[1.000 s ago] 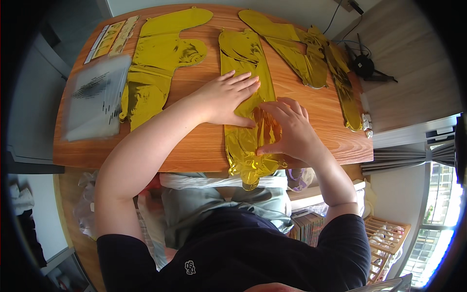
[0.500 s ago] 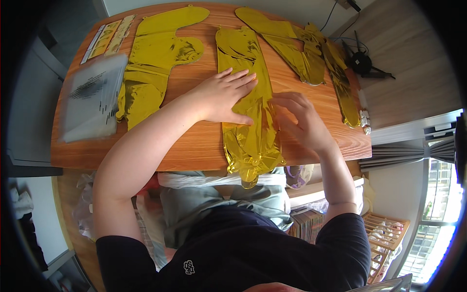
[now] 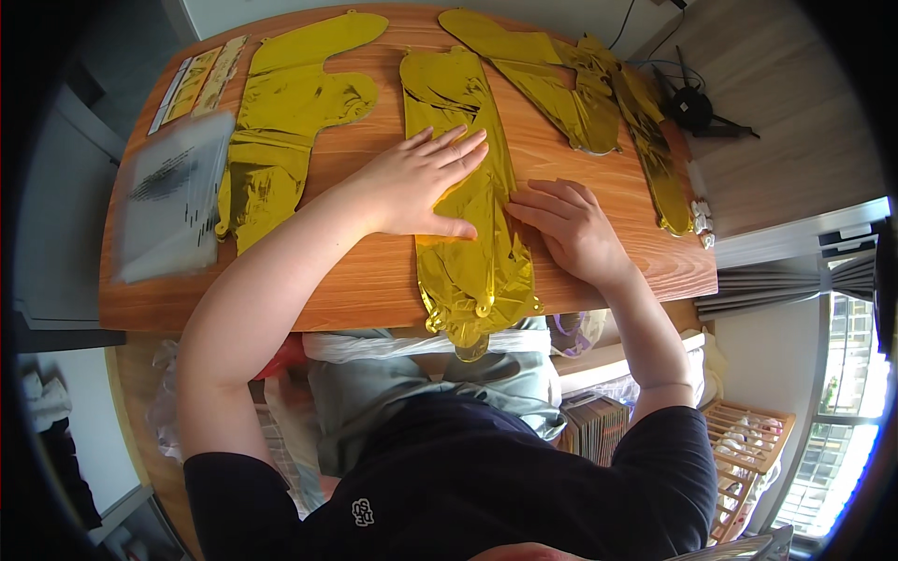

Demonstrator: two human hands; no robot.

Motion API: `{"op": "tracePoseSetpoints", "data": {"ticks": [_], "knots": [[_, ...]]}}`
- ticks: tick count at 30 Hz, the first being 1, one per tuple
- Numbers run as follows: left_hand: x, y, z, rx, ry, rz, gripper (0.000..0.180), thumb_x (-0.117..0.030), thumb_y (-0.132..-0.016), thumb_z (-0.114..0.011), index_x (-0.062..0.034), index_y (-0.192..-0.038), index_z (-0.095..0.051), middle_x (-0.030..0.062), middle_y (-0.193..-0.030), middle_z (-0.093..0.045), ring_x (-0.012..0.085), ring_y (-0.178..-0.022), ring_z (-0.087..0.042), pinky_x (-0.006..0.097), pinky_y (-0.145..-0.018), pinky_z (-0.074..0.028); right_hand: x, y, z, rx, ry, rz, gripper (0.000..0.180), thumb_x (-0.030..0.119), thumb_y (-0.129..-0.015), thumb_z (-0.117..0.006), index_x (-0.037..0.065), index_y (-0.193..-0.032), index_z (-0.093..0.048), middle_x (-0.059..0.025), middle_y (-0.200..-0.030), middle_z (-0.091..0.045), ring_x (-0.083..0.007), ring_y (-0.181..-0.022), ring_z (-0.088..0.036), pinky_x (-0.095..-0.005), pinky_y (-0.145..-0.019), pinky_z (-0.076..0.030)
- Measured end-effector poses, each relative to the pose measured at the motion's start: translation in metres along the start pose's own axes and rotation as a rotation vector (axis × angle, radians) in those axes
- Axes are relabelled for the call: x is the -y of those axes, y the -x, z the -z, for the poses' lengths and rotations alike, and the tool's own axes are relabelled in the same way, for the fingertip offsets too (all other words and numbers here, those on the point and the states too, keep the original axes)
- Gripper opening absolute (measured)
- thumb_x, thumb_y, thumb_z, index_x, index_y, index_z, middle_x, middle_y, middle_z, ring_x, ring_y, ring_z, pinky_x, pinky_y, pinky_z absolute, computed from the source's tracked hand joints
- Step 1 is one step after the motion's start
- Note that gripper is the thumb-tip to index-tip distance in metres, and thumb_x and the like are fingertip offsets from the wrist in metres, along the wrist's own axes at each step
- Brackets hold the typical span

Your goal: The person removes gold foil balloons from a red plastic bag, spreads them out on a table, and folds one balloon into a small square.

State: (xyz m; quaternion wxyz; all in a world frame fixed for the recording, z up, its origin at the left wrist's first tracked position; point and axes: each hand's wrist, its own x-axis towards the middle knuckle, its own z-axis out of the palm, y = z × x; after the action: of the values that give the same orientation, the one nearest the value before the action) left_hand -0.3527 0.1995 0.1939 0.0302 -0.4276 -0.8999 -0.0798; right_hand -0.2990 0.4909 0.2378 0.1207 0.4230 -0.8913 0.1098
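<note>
Since the earlier frame, the right hand (image 3: 571, 224) is turning palm-down, its thumb passing out of sight, and the foil beside its fingertips is lying smoother.

Largest first: we are seeing the wooden table (image 3: 673, 266) spreading under both hands. Left of the left fingers, a broad gold foil shape (image 3: 281, 112) is lying flat. Between and beneath the fingers, the long gold foil piece (image 3: 491, 201) is stretching past the left fingertips, its near end hanging over the table edge. Ahead and right of the right fingers, a forked foil shape (image 3: 533, 75) is resting beside a narrow foil strip (image 3: 659, 159). Well left of the left fingers, a clear plastic sleeve (image 3: 173, 201) is lying.

The left hand (image 3: 416, 192) is resting spread on the long piece, gripping nothing; the right fingers are bending loosely together at its right edge. We are judging the step as smoothing; the next move seems to be calling for steady left-hand pressure and light right-hand strokes along the creases.

The right thumb is hiding, so we are not managing to tell whether foil is being pinched. The left palm is covering some foil; where the rightmost pieces are overlapping, we are finding the layers unclear.
</note>
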Motion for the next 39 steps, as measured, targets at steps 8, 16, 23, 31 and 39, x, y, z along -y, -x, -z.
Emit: {"op": "tracePoseSetpoints", "data": {"ticks": [8,16,23,31,39], "knots": [[-0.003,0.001,0.005,0.055,-0.020,-0.046,0.107,-0.083,-0.091,-0.049,-0.0120,-0.166,-0.025,0.0080,-0.174,-0.022,0.0295,-0.161,-0.016,0.052,-0.131,-0.014,0.008,0.017,0.003,0.094,-0.045,-0.073,0.045,0.002,-0.092,-0.064,0.010,-0.136,-0.062,-0.0080,-0.139,-0.066,-0.0316,-0.130,-0.060,-0.0516,-0.112,-0.044],[-0.016,0.006,0.005,0.078,-0.004,-0.102,0.104,-0.081,-0.092,-0.050,-0.0123,-0.166,-0.026,0.0090,-0.174,-0.022,0.0299,-0.161,-0.017,0.053,-0.131,-0.014,0.022,0.041,0.018,0.220,-0.147,-0.028,0.060,0.032,-0.093,-0.072,0.005,-0.144,-0.054,-0.0138,-0.155,-0.053,-0.0367,-0.146,-0.046,-0.0570,-0.121,-0.031],[-0.028,0.011,0.011,0.104,-0.038,-0.130,0.104,-0.080,-0.092,-0.050,-0.0130,-0.167,-0.024,0.0104,-0.174,-0.021,0.0304,-0.161,-0.017,0.053,-0.131,-0.014,0.036,0.060,0.015,0.195,-0.122,0.015,0.085,0.048,-0.083,-0.079,0.005,-0.150,-0.049,-0.0145,-0.156,-0.052,-0.0352,-0.149,-0.042,-0.0555,-0.124,-0.029],[-0.050,0.024,0.012,0.130,-0.006,-0.091,0.105,-0.080,-0.092,-0.051,-0.0135,-0.167,-0.022,0.0103,-0.174,-0.021,0.0327,-0.161,-0.017,0.055,-0.130,-0.015,0.055,0.068,0.003,0.100,-0.136,-0.039,0.083,0.019,-0.076,-0.081,0.007,-0.152,-0.049,-0.0139,-0.150,-0.057,-0.0300,-0.143,-0.052,-0.0543,-0.123,-0.034],[-0.053,0.028,0.014,0.131,0.030,-0.086,0.103,-0.072,-0.092,-0.061,-0.0138,-0.168,-0.022,0.0100,-0.174,-0.022,0.0325,-0.161,-0.017,0.055,-0.130,-0.016,0.061,0.070,-0.013,0.022,-0.007,0.038,0.079,0.017,-0.078,-0.075,0.010,-0.152,-0.049,-0.0121,-0.155,-0.053,-0.0285,-0.139,-0.056,-0.0518,-0.121,-0.038]]}}
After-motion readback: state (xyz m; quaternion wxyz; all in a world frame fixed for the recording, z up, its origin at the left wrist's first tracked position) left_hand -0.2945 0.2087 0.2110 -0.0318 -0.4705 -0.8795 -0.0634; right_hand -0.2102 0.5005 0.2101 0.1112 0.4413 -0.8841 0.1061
